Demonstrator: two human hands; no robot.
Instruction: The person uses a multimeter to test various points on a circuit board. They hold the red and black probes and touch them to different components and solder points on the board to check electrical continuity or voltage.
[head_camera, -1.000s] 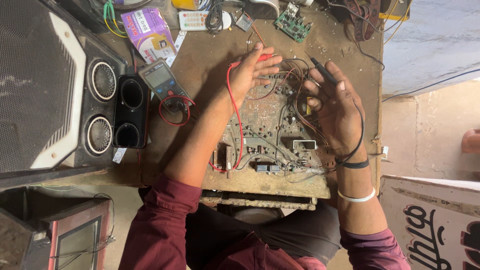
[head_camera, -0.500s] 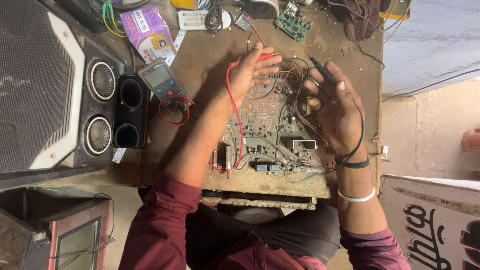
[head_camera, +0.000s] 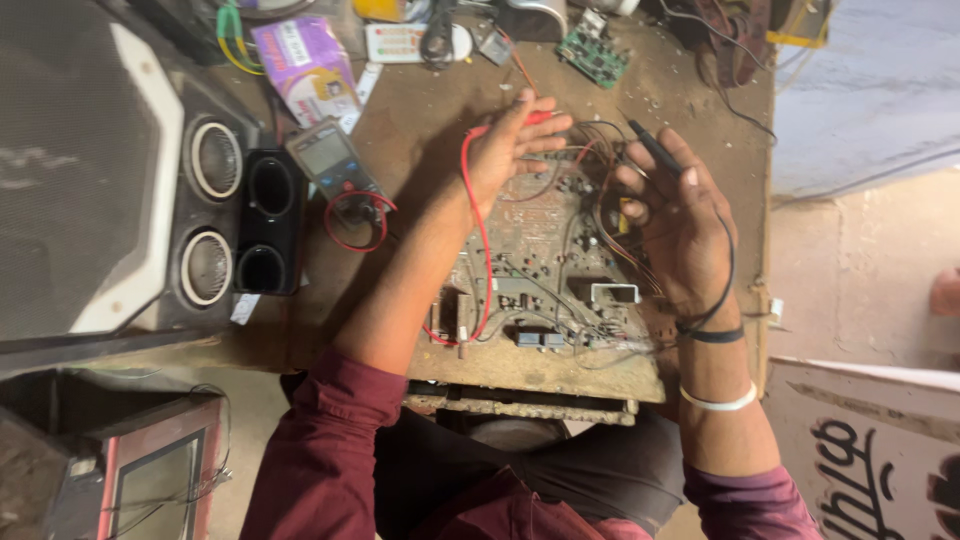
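- Almost nothing has moved since the earlier frames: both hands sit over the board as they did, the left thumb only slightly shifted.
- The left hand (head_camera: 512, 150) pinches a slim red test probe (head_camera: 541, 117) between thumb and fingers; the other fingers lie stretched out and close together.
- The red probe's long axis runs roughly sideways, its far end pointing away from the left palm toward the right hand; the tip is hidden behind the fingers.
- Its red lead (head_camera: 478, 240) trails from the left hand back along the forearm.
- The right hand (head_camera: 680, 225) is curled loosely around a slim black test probe (head_camera: 655, 148), which slants up and away from the knuckles, toward the left hand.
- A thin black lead (head_camera: 728, 262) loops around the back of the right hand to the wrist.
- Under both hands lies a worn brown circuit board (head_camera: 545, 285) tangled with wires; its small parts are hard to make out.
- Beyond the left forearm, away from the right hand, rests a grey handheld multimeter (head_camera: 330, 160); its screen is too small to tell apart.
- The dusty wooden workbench (head_camera: 420, 100) is cut off at the top edge.
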